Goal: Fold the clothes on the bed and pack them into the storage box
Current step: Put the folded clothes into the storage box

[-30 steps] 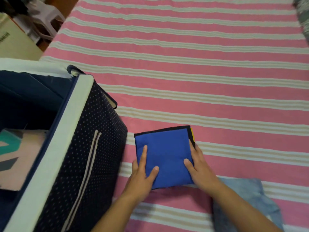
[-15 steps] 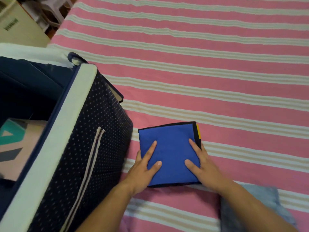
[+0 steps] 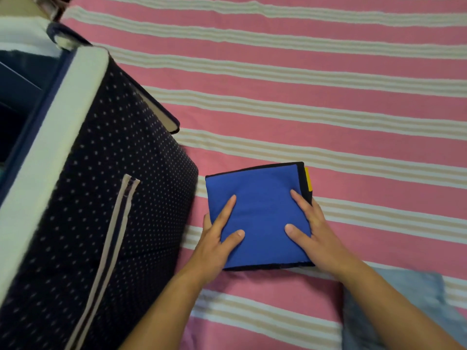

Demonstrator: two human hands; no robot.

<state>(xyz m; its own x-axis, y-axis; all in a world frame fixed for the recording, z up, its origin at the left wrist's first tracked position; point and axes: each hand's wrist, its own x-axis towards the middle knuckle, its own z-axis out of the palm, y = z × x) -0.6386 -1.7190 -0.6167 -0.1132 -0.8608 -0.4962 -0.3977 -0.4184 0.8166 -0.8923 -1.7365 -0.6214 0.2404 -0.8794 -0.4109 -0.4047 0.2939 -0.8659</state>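
A folded blue garment with black edging and a yellow tab lies flat on the pink striped bed. My left hand holds its left edge, forefinger and thumb on top and the other fingers tucked under the cloth. At the right edge my right hand holds it the same way. The navy dotted storage box with a white rim stands open just left of the garment. Most of its inside is out of view.
A crumpled light blue garment lies at the lower right, partly under my right forearm. The box's loose lid flap sticks out over the bed behind the box.
Both hands have stayed on the blue garment, sliding slightly further along its side edges. My head has moved closer and to the right, so less of the box's inside shows.
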